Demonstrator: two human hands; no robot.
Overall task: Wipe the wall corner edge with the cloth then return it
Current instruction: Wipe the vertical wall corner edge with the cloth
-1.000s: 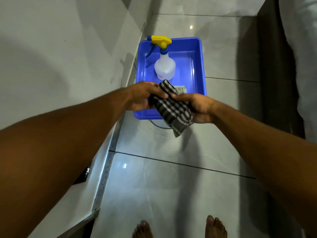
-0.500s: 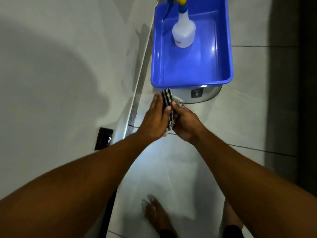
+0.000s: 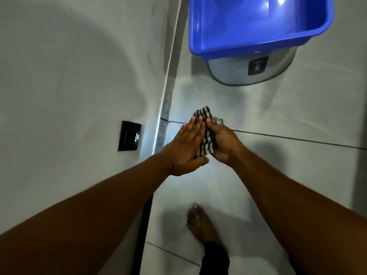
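A black-and-white striped cloth [image 3: 206, 133] is bunched between my two hands in the middle of the view, above the floor. My right hand [image 3: 223, 143] grips it from the right with fingers curled around it. My left hand [image 3: 186, 149] lies flat against its left side, fingers straight and pressed on the fabric. The wall corner edge [image 3: 168, 80] runs vertically just left of my hands, a short gap away. The blue tub [image 3: 297, 39] sits at the top right, resting on a round grey container [image 3: 234, 72].
A black wall switch plate [image 3: 129, 135] is on the grey wall [image 3: 69, 86] left of my hands. The glossy tiled floor [image 3: 278, 165] spreads to the right. My bare foot [image 3: 200, 225] stands below my hands.
My view has dropped and moved closer, so the tub slid to the top and the spray bottle left the view. Both hands came down with the cloth, folding it tighter between them.
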